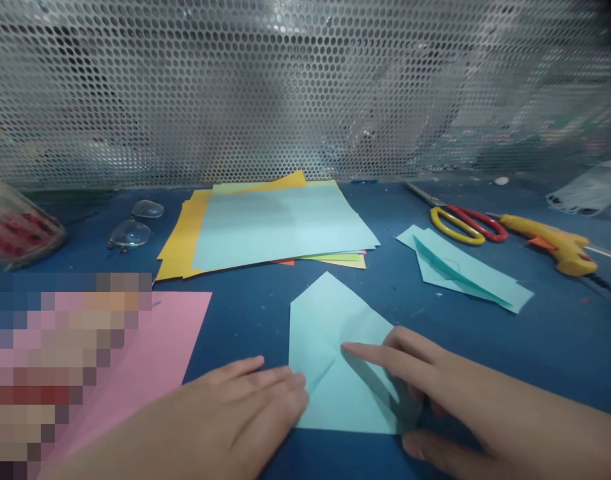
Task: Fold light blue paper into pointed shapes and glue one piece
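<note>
A light blue sheet of paper [330, 307], folded to a point at its far end, lies on the blue table in front of me. Flat at its left edge rests my left hand [255, 407], fingers stretched out and pressing on the paper. On the other side, my right hand [435, 380] points its index finger onto the middle of the sheet near a crease. Its thumb is apart, by the lower right corner, and the other fingers curl at the right edge, partly hidden.
Coloured papers [280, 220] are stacked at the back. Right of them lie folded blue paper [465, 270], scissors [460, 223] and a yellow glue gun [550, 240]. Glasses [130, 233] and pink paper [150, 347] lie left. Pixelation hides the left edge. A perforated metal panel [285, 87] stands behind.
</note>
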### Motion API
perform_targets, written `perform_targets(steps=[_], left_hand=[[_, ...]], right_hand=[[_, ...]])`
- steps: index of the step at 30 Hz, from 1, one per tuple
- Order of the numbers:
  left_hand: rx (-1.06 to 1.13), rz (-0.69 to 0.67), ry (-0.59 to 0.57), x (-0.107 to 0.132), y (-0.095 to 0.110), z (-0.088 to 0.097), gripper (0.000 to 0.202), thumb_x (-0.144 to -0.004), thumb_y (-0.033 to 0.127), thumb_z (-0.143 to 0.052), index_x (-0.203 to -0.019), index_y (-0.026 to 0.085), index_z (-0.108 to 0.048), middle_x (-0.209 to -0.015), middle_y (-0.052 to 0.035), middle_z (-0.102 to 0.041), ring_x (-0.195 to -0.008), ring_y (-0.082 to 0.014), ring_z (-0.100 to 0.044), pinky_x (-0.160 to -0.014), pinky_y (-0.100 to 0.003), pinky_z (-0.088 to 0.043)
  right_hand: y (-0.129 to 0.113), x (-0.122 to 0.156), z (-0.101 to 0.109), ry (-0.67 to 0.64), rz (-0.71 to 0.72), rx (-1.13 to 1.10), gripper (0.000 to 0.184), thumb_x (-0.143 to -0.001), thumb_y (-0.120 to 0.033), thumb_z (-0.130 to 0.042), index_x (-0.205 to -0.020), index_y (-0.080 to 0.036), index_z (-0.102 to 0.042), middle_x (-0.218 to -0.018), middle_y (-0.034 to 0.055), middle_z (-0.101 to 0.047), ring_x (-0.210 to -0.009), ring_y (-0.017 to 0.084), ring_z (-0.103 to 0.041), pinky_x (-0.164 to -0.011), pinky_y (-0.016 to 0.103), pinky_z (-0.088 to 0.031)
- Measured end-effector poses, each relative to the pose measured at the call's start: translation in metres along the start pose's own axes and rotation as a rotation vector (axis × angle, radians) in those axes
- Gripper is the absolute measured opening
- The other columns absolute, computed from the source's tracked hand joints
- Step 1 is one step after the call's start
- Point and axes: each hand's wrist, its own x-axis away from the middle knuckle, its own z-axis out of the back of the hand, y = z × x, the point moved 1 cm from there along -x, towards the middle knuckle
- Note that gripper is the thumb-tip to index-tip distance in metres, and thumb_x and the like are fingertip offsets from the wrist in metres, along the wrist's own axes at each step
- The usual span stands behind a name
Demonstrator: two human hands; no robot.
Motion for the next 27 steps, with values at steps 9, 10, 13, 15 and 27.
perform_targets(steps=[9,10,13,15,27], left_hand=[[0.144,0.105,-0.042,-0.016,-0.012,0.015,0.035,-0.107,0.032,-0.041,-0.089,0.027,-0.07,-0.11,0.0086,-0.075,-0.109,-0.0063,-0.066,-0.121,-0.023,-0.012],[0.139,0.098,-0.039,-0.015,-0.01,0.013,0.032,-0.107,0.029,-0.043,-0.091,0.027,-0.071,-0.11,0.0088,-0.075,-0.109,-0.0069,-0.066,-0.121,-0.024,-0.013],[0.096,0.05,-0.058,-0.007,-0.008,0.009,0.021,-0.103,0.027,-0.051,-0.098,0.027,-0.071,-0.109,0.0076,-0.075,-0.111,-0.0101,-0.066,-0.123,-0.031,-0.015],[0.075,0.005,-0.096,-0.002,-0.008,0.008,0.014,-0.1,0.027,-0.057,-0.103,0.027,-0.071,-0.11,0.0054,-0.075,-0.112,-0.0131,-0.065,-0.122,-0.036,-0.021],[0.128,-0.188,-0.104,-0.011,-0.015,0.01,0.019,-0.098,0.018,-0.054,-0.109,0.018,-0.07,-0.093,-0.0002,-0.076,-0.088,-0.0159,-0.069,-0.099,-0.029,-0.049]], right_hand=[[-0.023,-0.025,-0.001,-0.097,-0.118,-0.233,0.033,-0.068,-0.007,-0.083,-0.079,-0.025,-0.057,-0.079,-0.0049,-0.064,-0.064,0.011,-0.067,-0.057,0.016,-0.056],[-0.024,-0.027,-0.002,-0.072,-0.055,-0.229,0.031,-0.072,-0.004,-0.078,-0.079,-0.025,-0.056,-0.08,-0.0042,-0.065,-0.067,0.011,-0.067,-0.059,0.015,-0.055],[-0.024,-0.025,-0.006,0.045,0.192,-0.113,0.023,-0.096,-0.006,-0.048,-0.087,-0.024,-0.058,-0.082,-0.0013,-0.066,-0.07,0.012,-0.065,-0.064,0.02,-0.052],[-0.02,-0.022,-0.007,0.15,0.321,0.048,0.041,-0.103,-0.008,-0.025,-0.092,-0.024,-0.061,-0.083,0.0007,-0.068,-0.067,0.014,-0.062,-0.065,0.027,-0.05],[0.003,-0.031,-0.007,0.213,0.595,0.125,0.042,-0.105,-0.011,-0.03,-0.092,-0.017,-0.07,-0.09,0.0037,-0.074,-0.075,0.017,-0.063,-0.069,0.033,-0.047]])
